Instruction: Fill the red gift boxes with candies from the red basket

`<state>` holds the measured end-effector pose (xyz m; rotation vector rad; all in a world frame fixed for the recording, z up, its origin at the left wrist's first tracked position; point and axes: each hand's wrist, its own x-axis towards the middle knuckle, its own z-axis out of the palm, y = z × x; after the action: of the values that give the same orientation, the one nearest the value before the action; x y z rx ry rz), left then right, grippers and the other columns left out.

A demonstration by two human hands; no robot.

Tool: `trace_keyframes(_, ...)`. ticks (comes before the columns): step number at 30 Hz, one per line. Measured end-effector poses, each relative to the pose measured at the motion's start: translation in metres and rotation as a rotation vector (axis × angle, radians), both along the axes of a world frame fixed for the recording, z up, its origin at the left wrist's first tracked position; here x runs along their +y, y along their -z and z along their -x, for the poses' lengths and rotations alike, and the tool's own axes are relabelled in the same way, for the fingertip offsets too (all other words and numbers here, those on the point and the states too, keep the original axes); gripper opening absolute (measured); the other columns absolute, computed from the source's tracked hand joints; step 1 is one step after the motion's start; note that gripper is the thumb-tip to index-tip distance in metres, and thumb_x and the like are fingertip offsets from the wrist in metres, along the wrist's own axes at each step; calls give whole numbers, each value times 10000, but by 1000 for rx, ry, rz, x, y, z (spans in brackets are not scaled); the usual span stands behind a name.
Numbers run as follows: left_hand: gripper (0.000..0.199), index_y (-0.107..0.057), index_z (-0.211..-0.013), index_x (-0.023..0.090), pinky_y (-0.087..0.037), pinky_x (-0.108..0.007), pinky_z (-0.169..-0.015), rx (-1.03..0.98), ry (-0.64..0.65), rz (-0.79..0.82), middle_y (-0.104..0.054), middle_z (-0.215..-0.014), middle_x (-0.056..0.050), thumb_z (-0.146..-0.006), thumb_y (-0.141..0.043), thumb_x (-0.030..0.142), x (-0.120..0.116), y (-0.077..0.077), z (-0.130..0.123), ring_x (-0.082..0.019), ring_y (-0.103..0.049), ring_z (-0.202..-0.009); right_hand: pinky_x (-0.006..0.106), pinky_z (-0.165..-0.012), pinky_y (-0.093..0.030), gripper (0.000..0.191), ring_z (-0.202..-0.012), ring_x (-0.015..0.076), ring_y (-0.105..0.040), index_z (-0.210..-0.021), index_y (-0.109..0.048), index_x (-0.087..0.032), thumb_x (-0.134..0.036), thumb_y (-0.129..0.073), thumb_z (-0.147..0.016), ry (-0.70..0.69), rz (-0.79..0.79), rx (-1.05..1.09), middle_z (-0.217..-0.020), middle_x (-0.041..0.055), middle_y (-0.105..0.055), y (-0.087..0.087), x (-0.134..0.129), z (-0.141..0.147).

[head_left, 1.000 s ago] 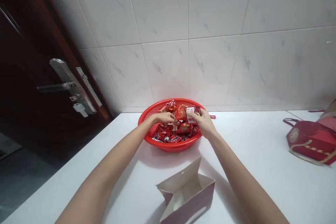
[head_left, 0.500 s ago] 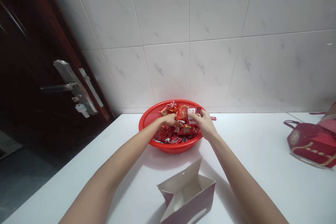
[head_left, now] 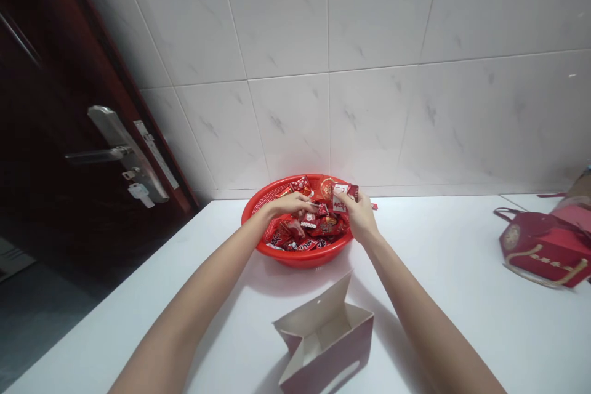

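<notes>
A red plastic basket (head_left: 302, 258) full of red-wrapped candies (head_left: 295, 237) stands against the tiled wall. My left hand (head_left: 290, 204) is over the basket, its fingers pinched on a small dark-red wrapped candy (head_left: 322, 209). At the basket's right side, my right hand (head_left: 361, 215) is closed on red-and-white candy packets (head_left: 340, 200), the thumb lying across their front. How many packets it holds I cannot tell. Nearer to me, between my forearms, an open paper box (head_left: 330, 354) stands with its flap raised; the part of its inside that shows looks pale and bare.
On the right of the white table (head_left: 434, 258) lies a red gift box (head_left: 540, 246) with a handle and gold trim. To the left is a dark wooden door (head_left: 55, 86) with a metal handle (head_left: 96, 155) and keys (head_left: 141, 195). White tiles (head_left: 286, 117) cover the wall behind.
My left hand has lifted out of the candies and now pinches one small wrapped candy. My right hand keeps its packets at the basket's right side. The view has shifted slightly.
</notes>
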<state>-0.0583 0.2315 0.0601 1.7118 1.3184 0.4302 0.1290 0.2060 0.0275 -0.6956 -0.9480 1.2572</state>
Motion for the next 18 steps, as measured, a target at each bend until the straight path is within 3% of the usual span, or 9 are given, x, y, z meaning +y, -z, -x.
trace_keyframes(5, 257, -735, -648, 183, -441, -263, -655, 192, 150, 65, -682, -683, -20, -621, -824, 423, -5, -7, 4, -182, -613, -735, 333, -713, -561, 394, -780, 229, -708, -811, -721, -172, -433, -866, -554, -23, -5, 38, -807, 45, -764, -2, -1, 0)
trace_keyframes(8, 268, -760, -798, 196, -451, -275, -723, 120, 199, -40, -727, -830, -27, -658, -812, 418, -10, -13, 3, -203, -629, -833, 349, -740, -571, 402, -804, 239, -717, -810, -722, -179, -455, -868, -557, -38, -6, 52, -821, 48, -769, -2, -1, 0)
trace_keyframes(10, 327, -739, -873, 180, -459, -291, -738, -31, 149, -132, -717, -869, -36, -708, -774, 460, -16, -15, 1, -203, -628, -830, 352, -745, -573, 411, -824, 246, -720, -812, -724, -183, -477, -866, -561, -55, -11, 51, -840, 50, -772, -2, -2, 0)
trace_keyframes(13, 382, -683, -799, 153, -447, -292, -701, -214, 26, -243, -660, -780, -24, -772, -714, 533, -24, -16, -6, -170, -588, -734, 352, -758, -572, 424, -851, 248, -723, -841, -730, -187, -491, -865, -577, -86, -28, 40, -875, 50, -774, -2, -1, -1)
trace_keyframes(18, 400, -694, -806, 145, -447, -296, -695, -338, -24, -317, -669, -775, -39, -752, -734, 539, -27, -13, -12, -176, -590, -739, 343, -777, -572, 393, -841, 233, -725, -863, -747, -192, -466, -860, -606, -112, -55, 63, -886, 44, -777, 0, -1, -2)
